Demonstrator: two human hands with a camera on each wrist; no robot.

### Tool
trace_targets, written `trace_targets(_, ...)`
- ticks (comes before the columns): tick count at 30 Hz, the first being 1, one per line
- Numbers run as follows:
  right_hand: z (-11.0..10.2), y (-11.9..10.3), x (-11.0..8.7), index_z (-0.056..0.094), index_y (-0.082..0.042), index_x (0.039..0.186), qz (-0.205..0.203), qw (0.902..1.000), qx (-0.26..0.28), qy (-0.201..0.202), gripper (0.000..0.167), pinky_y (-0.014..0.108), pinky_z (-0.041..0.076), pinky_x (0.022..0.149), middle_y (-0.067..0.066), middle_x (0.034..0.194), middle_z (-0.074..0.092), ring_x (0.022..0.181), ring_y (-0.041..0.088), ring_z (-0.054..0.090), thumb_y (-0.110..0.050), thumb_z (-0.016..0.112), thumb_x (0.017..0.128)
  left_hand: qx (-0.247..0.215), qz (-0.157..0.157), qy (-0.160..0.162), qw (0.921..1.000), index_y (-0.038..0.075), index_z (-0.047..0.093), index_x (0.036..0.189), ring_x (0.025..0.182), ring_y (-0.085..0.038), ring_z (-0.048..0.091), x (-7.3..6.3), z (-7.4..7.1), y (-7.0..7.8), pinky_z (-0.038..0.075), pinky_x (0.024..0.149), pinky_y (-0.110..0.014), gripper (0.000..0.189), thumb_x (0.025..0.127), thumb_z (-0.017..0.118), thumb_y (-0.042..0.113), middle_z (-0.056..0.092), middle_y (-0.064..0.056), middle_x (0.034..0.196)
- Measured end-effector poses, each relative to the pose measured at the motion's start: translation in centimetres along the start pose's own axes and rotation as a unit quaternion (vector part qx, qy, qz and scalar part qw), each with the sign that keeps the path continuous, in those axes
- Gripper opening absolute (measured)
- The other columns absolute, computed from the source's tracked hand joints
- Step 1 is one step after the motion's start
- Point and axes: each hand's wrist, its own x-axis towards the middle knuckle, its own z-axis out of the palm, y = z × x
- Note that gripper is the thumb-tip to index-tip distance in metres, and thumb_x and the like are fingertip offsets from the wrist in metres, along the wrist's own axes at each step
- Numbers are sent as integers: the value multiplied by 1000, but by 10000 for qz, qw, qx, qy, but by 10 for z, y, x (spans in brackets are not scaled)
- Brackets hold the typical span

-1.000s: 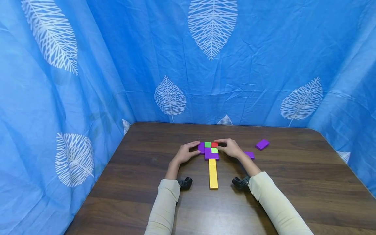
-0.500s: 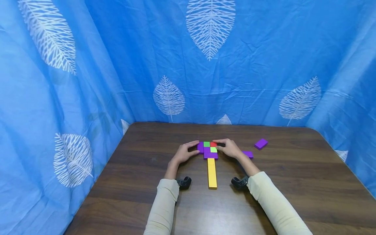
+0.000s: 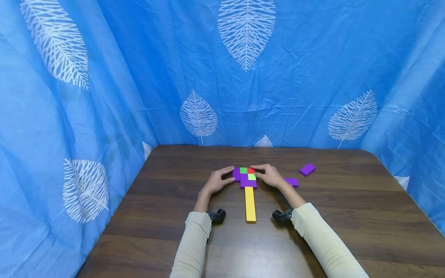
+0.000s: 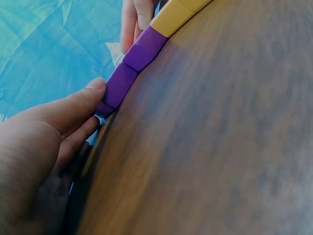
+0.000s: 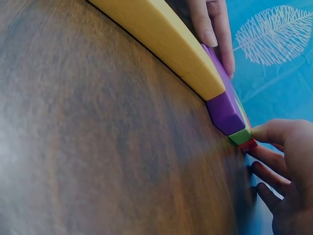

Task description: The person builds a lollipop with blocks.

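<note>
A flat patch of coloured blocks lies on the table. My left hand (image 3: 215, 182) is at its left side, thumb and fingertips touching the edge of a purple block (image 3: 236, 175). On the right side, my right hand (image 3: 270, 176) touches a red block (image 3: 251, 170) and a light green block (image 3: 252, 177) with index finger and thumb. A green block (image 3: 243, 170) sits between the purple and red ones. More purple blocks (image 3: 248, 185) form the near part, and a yellow strip of blocks (image 3: 250, 204) runs from them towards me. My right fingertips partly cover the red block.
Two loose purple blocks lie to the right: one purple block (image 3: 307, 170) farther off, another purple block (image 3: 292, 182) partly behind my right wrist. The wooden table (image 3: 347, 216) ends at a blue leaf-patterned curtain (image 3: 299, 77) at the back.
The whole head view shifts slightly, so everything appears a little farther left. Both hands stay against the blocks, and the arrangement looks the same.
</note>
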Motion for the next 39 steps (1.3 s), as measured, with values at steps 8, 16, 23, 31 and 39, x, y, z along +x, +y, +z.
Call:
trace_targets(8,2,-2,-4,60,-6,123,-71,9995,61,291,35,51,35,99,14,123,58,120,33,46,-11,60,88,42,-21,-9,10000,15,50,134,130,-19,37,-1,0,0,30,106,-39,49,89,61,31,46,0,138)
trace_targets(16,-11,-3,-20,66,-8,114,-382,9949,131,926,26,48,43,92,11,115,63,113,30,53,-7,61,88,65,66,1,10000,14,51,134,130,-18,37,-1,0,0,29,106,-37,49,89,62,32,46,1,138)
trace_targets(23,-38,0,-49,67,-9,111,-393,9922,52,1182,24,51,43,90,12,111,65,109,32,56,-6,63,87,16,69,6,10000,14,51,134,130,-19,37,-1,0,-1,30,106,-40,49,89,61,31,46,0,138)
trace_targets(31,-57,24,-83,66,-7,113,-216,9841,226,1750,27,49,46,86,15,112,64,107,33,56,-8,64,86,53,27,5,10000,14,51,134,130,-18,36,-2,0,0,29,106,-37,49,89,62,30,46,1,138)
trace_targets(39,-61,51,-102,62,-5,119,229,9817,288,1867,34,46,45,88,16,115,62,107,34,56,-19,64,88,37,37,-12,10000,14,50,134,130,-18,36,-1,1,0,29,106,-37,49,89,61,30,46,1,138)
